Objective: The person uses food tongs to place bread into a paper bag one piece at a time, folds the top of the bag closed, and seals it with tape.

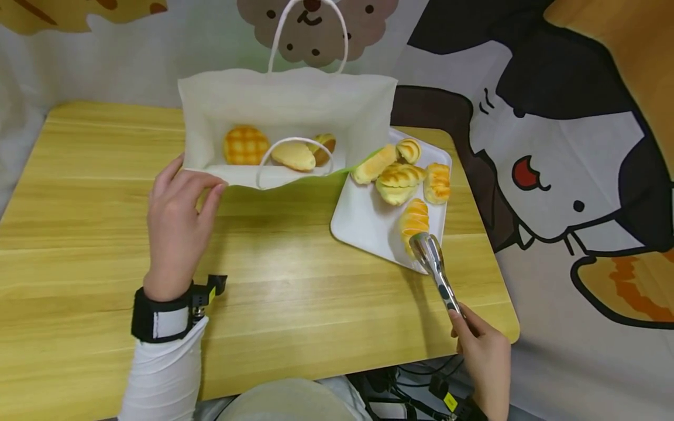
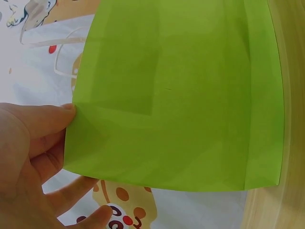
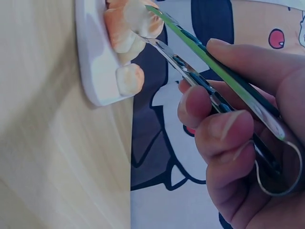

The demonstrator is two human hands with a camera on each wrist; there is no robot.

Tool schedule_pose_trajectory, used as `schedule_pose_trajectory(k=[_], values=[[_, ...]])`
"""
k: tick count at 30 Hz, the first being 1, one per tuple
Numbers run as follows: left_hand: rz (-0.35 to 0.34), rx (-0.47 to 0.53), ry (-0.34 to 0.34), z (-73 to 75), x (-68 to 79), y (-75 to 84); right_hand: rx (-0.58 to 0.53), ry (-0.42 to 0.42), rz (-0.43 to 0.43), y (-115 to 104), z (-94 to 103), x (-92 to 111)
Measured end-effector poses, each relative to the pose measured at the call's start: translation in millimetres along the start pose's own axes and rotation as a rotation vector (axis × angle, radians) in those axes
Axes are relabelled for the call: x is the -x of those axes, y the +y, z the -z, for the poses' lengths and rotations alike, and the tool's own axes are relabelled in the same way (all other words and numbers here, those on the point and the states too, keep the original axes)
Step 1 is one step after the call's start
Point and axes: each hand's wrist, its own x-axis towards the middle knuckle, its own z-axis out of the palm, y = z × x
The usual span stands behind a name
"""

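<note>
My left hand (image 1: 178, 213) pinches the near left rim of a paper bag (image 1: 286, 96), white inside and green outside in the left wrist view. Inside the bag lie a round bun with a grid pattern (image 1: 246, 145), a pale oval bun (image 1: 293, 156) and a browner bun (image 1: 325, 147). My right hand (image 1: 481, 345) grips metal tongs (image 1: 441, 279). Their tips are at a striped bread roll (image 1: 414, 217) at the near end of a white tray (image 1: 355, 219); the head view does not show whether they clamp it. In the right wrist view the tong arms (image 3: 209, 62) straddle bread.
More breads lie toward the tray's far end, among them a shell-shaped one (image 1: 399, 181), a long one (image 1: 375, 164), a small curled one (image 1: 409, 150) and a golden one (image 1: 437, 183). Bag and tray stand on a wooden table (image 1: 274, 304). A cartoon-printed cloth (image 1: 553, 175) hangs behind.
</note>
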Motion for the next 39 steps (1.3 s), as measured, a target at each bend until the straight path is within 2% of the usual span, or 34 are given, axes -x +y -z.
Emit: schedule_pose_trajectory(k=[9,17,23,29,33,39], values=[[0.003,-0.010,-0.006,1.1,-0.2,1.3,-0.047,0.083,0.019,-9,2.2,1],[0.001,-0.007,0.000,2.2,2.6,-0.3,-0.097,0.145,0.095,-21,-0.6,-3],[-0.011,-0.004,0.010,3.5,1.5,0.1,-0.228,0.210,0.242,-35,-2.2,-10],[-0.020,-0.007,0.011,5.9,1.3,0.9,-0.356,0.277,0.384,-59,4.1,-23],[-0.017,-0.013,0.007,7.1,1.2,1.0,-0.388,0.310,0.476,-76,9.5,-32],[-0.014,-0.020,0.003,8.9,1.8,0.4,-0.348,0.309,0.621,-104,16.1,-45]])
